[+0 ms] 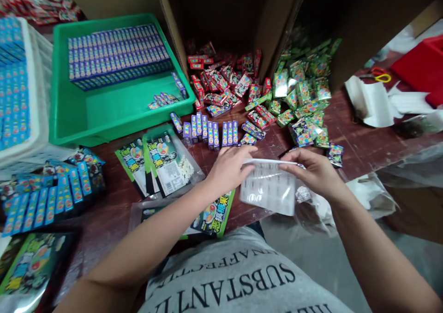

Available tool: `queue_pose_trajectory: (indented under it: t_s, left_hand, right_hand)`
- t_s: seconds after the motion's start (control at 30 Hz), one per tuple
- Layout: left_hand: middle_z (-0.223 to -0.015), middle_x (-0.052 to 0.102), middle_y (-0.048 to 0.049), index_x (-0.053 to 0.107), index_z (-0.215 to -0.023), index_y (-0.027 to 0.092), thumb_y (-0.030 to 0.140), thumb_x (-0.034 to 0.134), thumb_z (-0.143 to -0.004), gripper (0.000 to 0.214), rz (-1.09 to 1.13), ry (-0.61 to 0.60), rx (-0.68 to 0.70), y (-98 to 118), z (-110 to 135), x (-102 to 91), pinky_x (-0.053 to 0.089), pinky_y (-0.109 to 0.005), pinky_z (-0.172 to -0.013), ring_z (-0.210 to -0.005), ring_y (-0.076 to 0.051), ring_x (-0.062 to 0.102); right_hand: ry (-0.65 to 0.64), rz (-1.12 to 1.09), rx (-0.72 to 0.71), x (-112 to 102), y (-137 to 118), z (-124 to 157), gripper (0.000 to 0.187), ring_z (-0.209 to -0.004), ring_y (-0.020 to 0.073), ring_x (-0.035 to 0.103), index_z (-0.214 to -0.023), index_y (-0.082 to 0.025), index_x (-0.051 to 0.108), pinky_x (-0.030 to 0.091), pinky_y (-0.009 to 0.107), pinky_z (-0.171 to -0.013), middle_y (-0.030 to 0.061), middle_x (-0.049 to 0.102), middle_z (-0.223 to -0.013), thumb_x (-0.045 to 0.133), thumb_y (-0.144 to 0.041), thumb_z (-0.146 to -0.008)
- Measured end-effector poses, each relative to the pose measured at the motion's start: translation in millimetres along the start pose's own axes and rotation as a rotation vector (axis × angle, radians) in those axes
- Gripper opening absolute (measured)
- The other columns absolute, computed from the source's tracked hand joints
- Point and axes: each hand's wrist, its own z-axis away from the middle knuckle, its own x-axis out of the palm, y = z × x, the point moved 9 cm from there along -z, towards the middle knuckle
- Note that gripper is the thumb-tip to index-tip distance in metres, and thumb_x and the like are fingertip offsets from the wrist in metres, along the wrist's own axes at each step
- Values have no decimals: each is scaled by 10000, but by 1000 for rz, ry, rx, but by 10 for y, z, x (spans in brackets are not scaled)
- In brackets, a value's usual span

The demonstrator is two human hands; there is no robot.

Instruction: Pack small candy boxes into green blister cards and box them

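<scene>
A clear plastic bag [266,191] with faint print hangs by its white top edge between my hands, just in front of the table's near edge. My left hand [230,165] is closed on the left end of that edge, fingers reaching toward the small purple boxes [230,133]. Thumb and fingers of my right hand [311,172] pinch the right end. Flat green-and-black printed pouches [169,163] lie left of my left hand, and another printed pouch [214,214] is partly under my left forearm.
A green tray [114,119] holds rows of purple boxes at the back left. Red boxes [221,82] and green boxes [304,91] spill from cardboard cartons. Blue boxes [51,200] lie left; yellow-handled scissors [382,77] and crumpled plastic [370,193] lie right.
</scene>
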Motion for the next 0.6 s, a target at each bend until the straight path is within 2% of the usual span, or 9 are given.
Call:
queue_pose_trajectory:
  t_s: [0.1,0.23,0.3,0.4,0.5,0.57,0.6]
  left_hand:
    - [-1209,686,-53,602,-1229,267,243,749,-862,396,280,40,-61,4,-70,-68,485,-432,-968,-1091,-255,652]
    - [-1130,678,-25,571,-1332,309,277,708,-901,453,538,47,-76,49,-79,-90,526,-304,-771,-907,-183,661]
    - [-1051,692,-20,615,-1291,298,295,685,-920,378,560,15,-85,42,-53,-80,521,-292,-744,-860,-170,657]
    - [-1024,717,-39,702,-1049,240,294,671,-927,138,509,9,-101,18,-6,-118,527,-311,-800,-918,-182,668]
    - [-1110,719,-50,660,-1155,243,270,738,-878,289,504,136,-111,11,22,-243,531,-323,-858,-990,-191,675]
    - [-1020,733,-37,676,-1121,230,296,761,-864,278,525,196,-144,-12,35,-266,533,-301,-798,-911,-179,682]
    - [-922,732,-24,700,-1040,217,330,762,-865,217,534,207,-177,-40,42,-250,522,-281,-725,-823,-167,674]
  right_hand:
    - [109,-121,57,-232,-21,85,232,-738,179,639,-869,-219,704,510,293,-659,34,714,-835,764,-443,-865]
    - [177,-275,61,-248,-34,114,235,-730,170,624,-924,-230,676,509,285,-638,23,694,-840,770,-436,-861]
    - [204,-308,43,-207,-32,114,249,-730,169,614,-944,-230,658,503,286,-633,19,678,-834,763,-442,-865]
    - [192,-302,12,-105,-41,112,226,-728,168,602,-915,-227,650,490,288,-633,18,661,-818,728,-438,-895]
    - [179,-269,-25,-34,-72,122,202,-745,168,606,-935,-228,665,489,291,-649,25,663,-853,698,-426,-918]
    - [200,-228,-36,-32,-80,140,208,-753,173,612,-939,-228,672,489,293,-655,30,668,-864,683,-435,-926]
    - [216,-203,-34,-41,-75,151,215,-744,173,609,-924,-227,674,484,292,-649,28,668,-850,673,-442,-931]
